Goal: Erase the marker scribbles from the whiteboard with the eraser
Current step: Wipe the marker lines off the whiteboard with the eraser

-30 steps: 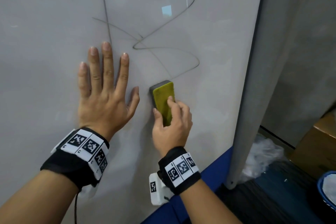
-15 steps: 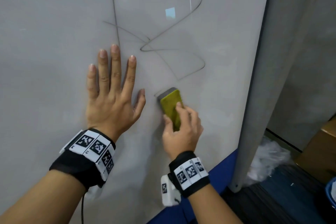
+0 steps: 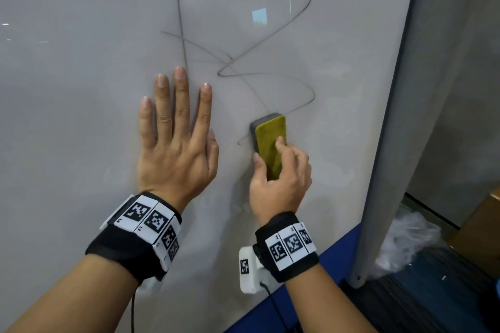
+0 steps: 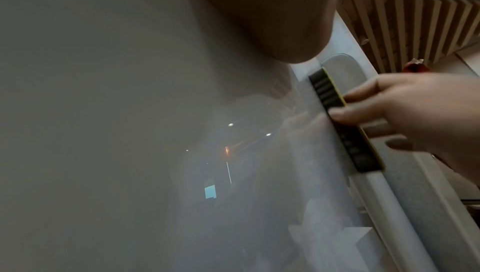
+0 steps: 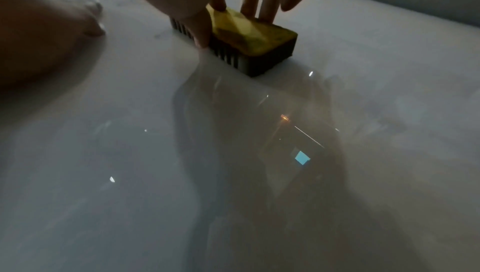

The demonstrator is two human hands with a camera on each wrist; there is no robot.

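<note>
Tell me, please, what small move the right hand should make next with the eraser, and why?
Probably slide the eraser upward along the whiteboard. The right hand holds it flat on the board just under the lowest loop of the scribbles, which remain unerased above it. The left hand rests flat beside it, clear of that path.

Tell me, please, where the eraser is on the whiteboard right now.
In the head view the eraser lies flat against the whiteboard, gripped by the right hand, just right of the left hand and under the scribbles.
</note>
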